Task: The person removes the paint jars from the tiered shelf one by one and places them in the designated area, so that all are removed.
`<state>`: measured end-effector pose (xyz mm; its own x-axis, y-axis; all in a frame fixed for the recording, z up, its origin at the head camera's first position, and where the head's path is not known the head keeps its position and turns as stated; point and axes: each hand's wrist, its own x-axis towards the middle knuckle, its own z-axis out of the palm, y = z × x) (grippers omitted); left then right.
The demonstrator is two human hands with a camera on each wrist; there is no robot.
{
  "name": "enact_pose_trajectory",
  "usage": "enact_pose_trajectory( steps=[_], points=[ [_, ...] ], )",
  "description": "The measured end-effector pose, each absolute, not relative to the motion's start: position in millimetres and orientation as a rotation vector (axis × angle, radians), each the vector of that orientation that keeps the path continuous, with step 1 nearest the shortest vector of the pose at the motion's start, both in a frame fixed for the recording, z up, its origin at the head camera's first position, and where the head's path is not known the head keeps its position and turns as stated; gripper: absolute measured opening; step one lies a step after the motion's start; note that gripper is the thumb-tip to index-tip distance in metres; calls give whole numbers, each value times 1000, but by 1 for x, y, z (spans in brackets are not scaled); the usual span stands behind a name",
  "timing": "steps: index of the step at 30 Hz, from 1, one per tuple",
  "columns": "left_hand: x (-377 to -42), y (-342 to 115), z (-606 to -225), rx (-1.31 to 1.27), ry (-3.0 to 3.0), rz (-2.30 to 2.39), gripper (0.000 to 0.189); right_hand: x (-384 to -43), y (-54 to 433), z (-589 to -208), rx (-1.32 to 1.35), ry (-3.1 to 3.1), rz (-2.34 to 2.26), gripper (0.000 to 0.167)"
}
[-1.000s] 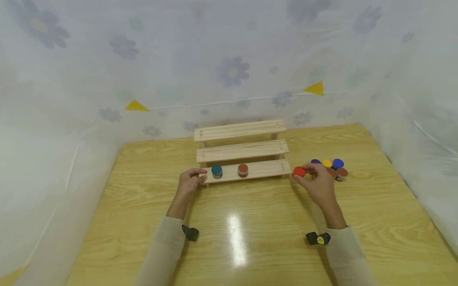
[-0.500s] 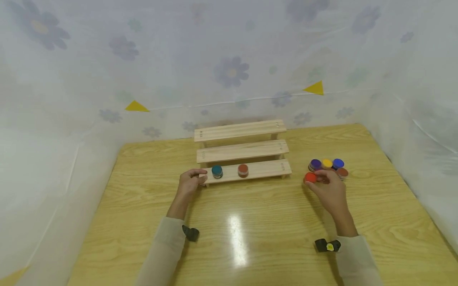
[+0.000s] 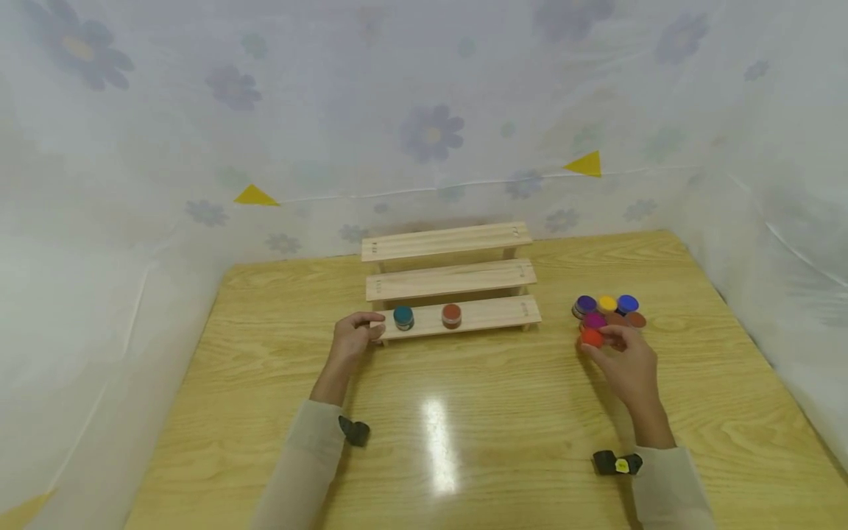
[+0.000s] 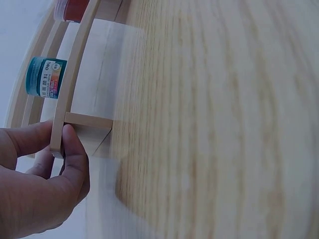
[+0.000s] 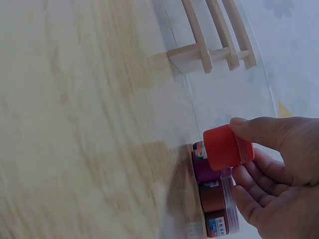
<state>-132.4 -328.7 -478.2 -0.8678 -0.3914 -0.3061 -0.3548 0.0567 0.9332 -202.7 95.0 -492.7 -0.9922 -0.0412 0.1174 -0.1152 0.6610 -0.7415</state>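
Observation:
My left hand (image 3: 351, 338) pinches the left end of the lowest board of a three-step wooden rack (image 3: 493, 313), thumb and fingers on either side of it in the left wrist view. On that board stand a teal paint jar (image 3: 403, 318) and a red-brown paint jar (image 3: 452, 316). Between its thumb and fingers my right hand (image 3: 629, 364) holds a bright red paint jar (image 5: 222, 148), tilted, at the front of a cluster of jars. The cluster has a purple jar (image 3: 585, 306), a yellow one (image 3: 606, 304), a blue one (image 3: 628, 304), a magenta one (image 5: 207, 168) and brown ones (image 5: 213, 195).
The rack stands on a wood-grain table (image 3: 503, 427) near its back edge. Behind it hangs a pale flower-patterned sheet (image 3: 371, 96) with yellow triangles (image 3: 584, 164) on it. The jar cluster sits to the right of the rack.
My right hand has moved right and toward me with the red jar, away from the rack's end to the front of the cluster. The magenta jar has come into sight. My left hand stays put.

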Motion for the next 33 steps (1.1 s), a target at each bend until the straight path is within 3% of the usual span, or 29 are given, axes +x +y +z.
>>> enact_pose_trajectory(
  steps=[27,33],
  points=[
    [-133,-330,-480,801,-2245,-2001,23,-209,104,-497,34,-2794,1254,44],
    [-134,-331,-481,801,-2245,-2015,23,-208,105,-494,28,-2840,1254,51]
  ],
)
